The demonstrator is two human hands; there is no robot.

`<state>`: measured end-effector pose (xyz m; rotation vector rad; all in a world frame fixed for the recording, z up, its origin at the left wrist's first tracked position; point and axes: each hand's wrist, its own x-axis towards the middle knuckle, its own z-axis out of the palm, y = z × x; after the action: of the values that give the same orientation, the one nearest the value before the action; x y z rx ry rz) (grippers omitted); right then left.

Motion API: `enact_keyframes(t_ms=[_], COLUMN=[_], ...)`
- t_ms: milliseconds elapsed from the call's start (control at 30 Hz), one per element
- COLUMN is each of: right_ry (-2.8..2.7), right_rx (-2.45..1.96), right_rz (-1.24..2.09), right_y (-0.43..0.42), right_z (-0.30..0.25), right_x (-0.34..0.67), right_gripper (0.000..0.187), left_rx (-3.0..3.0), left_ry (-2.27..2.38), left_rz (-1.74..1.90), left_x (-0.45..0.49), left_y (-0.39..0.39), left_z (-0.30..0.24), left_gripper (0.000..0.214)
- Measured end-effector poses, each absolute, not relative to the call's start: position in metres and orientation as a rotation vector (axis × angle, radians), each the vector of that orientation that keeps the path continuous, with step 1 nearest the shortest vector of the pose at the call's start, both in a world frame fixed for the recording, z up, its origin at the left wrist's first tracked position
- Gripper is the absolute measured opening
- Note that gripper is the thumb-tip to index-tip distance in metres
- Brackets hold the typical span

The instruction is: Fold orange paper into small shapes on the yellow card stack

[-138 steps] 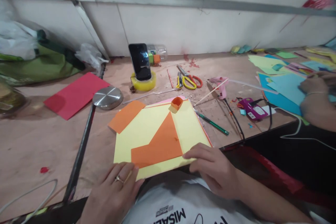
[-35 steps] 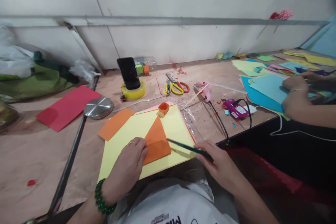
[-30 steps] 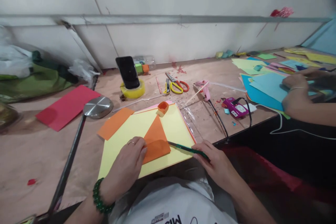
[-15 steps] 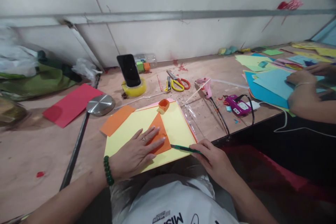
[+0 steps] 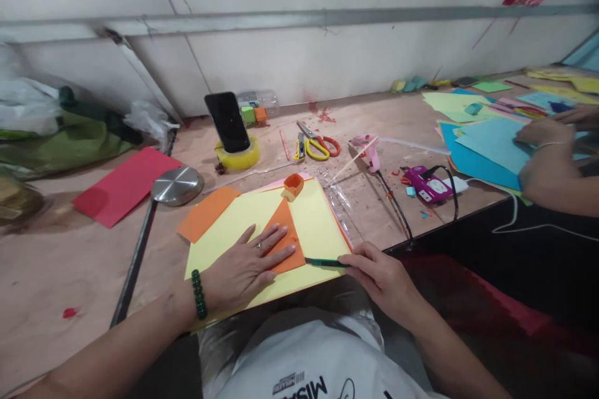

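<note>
My left hand (image 5: 243, 271) lies flat with fingers spread on a folded orange paper triangle (image 5: 284, 218), pressing it onto a stack of pale yellow paper (image 5: 322, 215). In my right hand (image 5: 381, 274), the fingers are closed around the end of a slim dark green tool (image 5: 325, 262). Its dark tip touches the lower right corner of the triangle; whether it sits inside the fold I cannot tell. Just beyond the triangle's point stands a small orange paper box (image 5: 294, 184). Another orange paper piece (image 5: 209, 213) overlaps the stack's left edge.
Behind the stack are scissors (image 5: 321, 143), a yellow tape roll (image 5: 238, 154) propping a phone (image 5: 227, 121), and a pink glue gun (image 5: 369, 153). A purple power strip (image 5: 428, 186) lies right. Left are red paper (image 5: 124, 184) and a metal disc (image 5: 176, 185). Another person's hands (image 5: 545, 137) rest on blue paper.
The view has shifted slightly. The green tool lies a little flatter, its tip still at the triangle's corner. My left hand stays pressed on the orange paper.
</note>
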<state>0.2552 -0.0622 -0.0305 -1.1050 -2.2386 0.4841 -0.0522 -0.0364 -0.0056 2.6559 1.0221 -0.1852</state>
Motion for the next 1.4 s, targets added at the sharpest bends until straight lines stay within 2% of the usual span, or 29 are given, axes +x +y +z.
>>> enact_keyframes(t_ms=[1133, 1400], right_ry=[-2.210, -2.087], right_rx=[-1.038, -1.229], right_rz=[0.662, 0.559], right_y=[-0.051, -0.050], right_z=[-0.030, -0.029], right_x=[0.269, 0.287], right_gripper=[0.021, 0.018], left_rx=[2.635, 2.600], left_ry=[1.047, 1.169], left_rz=[-0.171, 0.146], left_x=[-0.049, -0.056], left_y=[-0.037, -0.040], left_z=[-0.005, -0.008], left_gripper=[0.053, 0.066])
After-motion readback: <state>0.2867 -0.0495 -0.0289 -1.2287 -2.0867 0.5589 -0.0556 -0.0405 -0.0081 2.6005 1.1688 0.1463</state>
